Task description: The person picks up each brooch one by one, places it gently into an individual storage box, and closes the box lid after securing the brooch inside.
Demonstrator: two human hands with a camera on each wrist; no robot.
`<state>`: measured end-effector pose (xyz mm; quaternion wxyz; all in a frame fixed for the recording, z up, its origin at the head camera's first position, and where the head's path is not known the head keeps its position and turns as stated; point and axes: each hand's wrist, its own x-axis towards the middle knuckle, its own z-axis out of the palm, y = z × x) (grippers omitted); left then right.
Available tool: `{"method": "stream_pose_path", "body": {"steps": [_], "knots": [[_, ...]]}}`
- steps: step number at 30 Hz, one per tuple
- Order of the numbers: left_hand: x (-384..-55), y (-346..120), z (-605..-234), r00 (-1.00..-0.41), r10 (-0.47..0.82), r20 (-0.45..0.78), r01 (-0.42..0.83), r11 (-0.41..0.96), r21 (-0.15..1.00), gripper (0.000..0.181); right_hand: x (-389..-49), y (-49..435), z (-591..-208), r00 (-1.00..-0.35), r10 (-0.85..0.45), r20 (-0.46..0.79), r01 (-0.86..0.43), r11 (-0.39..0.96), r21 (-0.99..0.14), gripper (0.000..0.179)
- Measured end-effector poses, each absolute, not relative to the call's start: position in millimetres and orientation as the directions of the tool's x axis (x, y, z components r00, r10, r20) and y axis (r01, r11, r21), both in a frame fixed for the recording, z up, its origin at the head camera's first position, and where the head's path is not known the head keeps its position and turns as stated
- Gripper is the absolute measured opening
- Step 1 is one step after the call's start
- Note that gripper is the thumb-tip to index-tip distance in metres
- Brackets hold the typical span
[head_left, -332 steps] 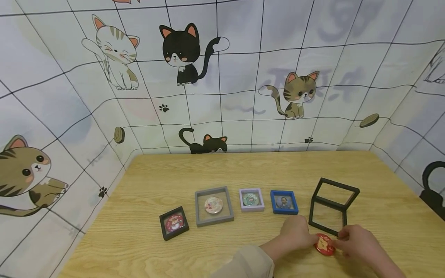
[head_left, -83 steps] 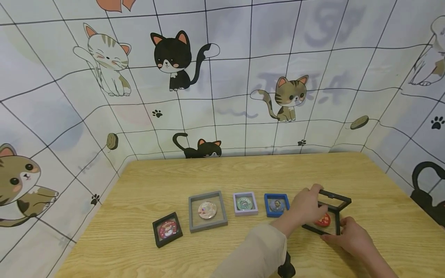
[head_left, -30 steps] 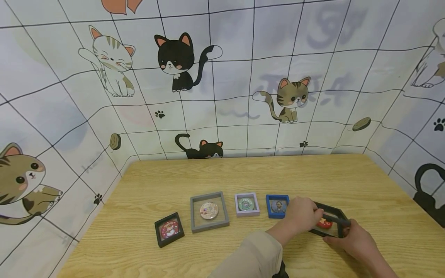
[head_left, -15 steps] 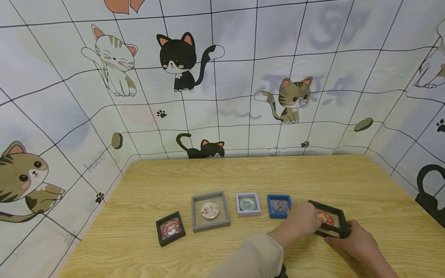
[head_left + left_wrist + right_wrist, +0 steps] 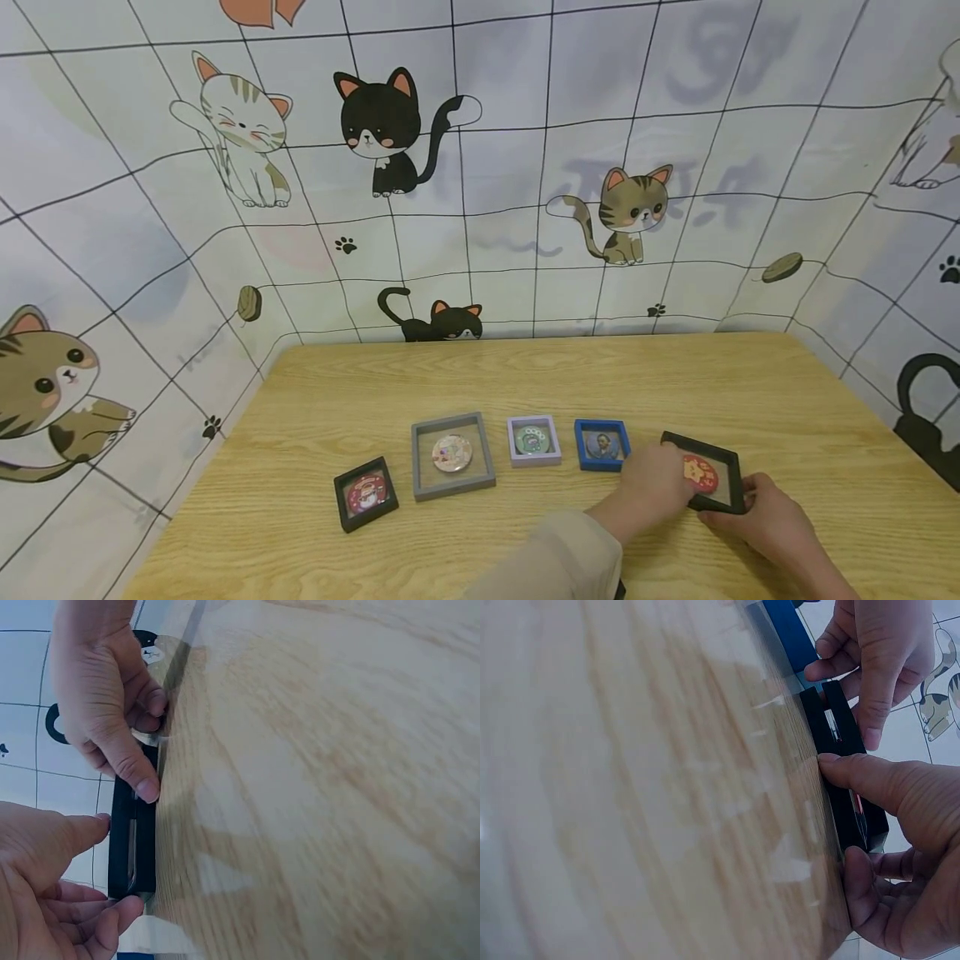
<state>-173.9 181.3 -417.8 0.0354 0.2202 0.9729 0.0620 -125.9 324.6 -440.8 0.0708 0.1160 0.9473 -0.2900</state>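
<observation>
Both hands grip a black display frame (image 5: 738, 492) at the table's right side, its two halves folded together. Behind its clear window lies a red round badge (image 5: 699, 473) with a yellow figure. My left hand (image 5: 656, 487) holds the frame's left end; in the left wrist view that hand (image 5: 37, 877) has its thumb on the top edge and fingertips at the corner. Around the right end curls my right hand (image 5: 772, 521). The right wrist view shows this hand (image 5: 922, 840) with its thumb along the frame's front side (image 5: 840, 742), where a narrow slot runs.
Left of the hands stand a blue frame (image 5: 603, 467), a lilac frame (image 5: 534, 461), a grey frame (image 5: 453, 488) and a smaller black frame (image 5: 369, 520), each holding a round badge. The wooden table (image 5: 525, 375) meets a cat-patterned cloth (image 5: 510, 167) at back and sides.
The badge, earlier loose on the table, now lies inside the frame. The raised half has folded down toward me onto the lower half. The left hand moved down with it; the right stayed nearly still.
</observation>
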Motion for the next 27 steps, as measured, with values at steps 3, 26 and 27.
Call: {"method": "stream_pose_path", "body": {"steps": [3, 26, 27], "knots": [[-172.2, 184.6, -418.3, -0.923, 0.380, -0.053, 0.372, 0.920, 0.120, 0.042, -125.9, 323.8, -441.0, -0.964, 0.180, -0.198, 0.260, 0.806, -0.532, 0.084], [-169.5, 194.4, -425.5, -0.943, 0.327, -0.060, 0.326, 0.945, 0.024, 0.051, -126.0, 323.0, -439.1, -0.967, 0.162, -0.194, 0.243, 0.813, -0.529, 0.083], [-169.5, 194.7, -425.8, -0.946, 0.320, -0.058, 0.319, 0.947, 0.026, 0.052, -126.1, 323.1, -439.1, -0.968, 0.160, -0.196, 0.242, 0.813, -0.530, 0.083]]}}
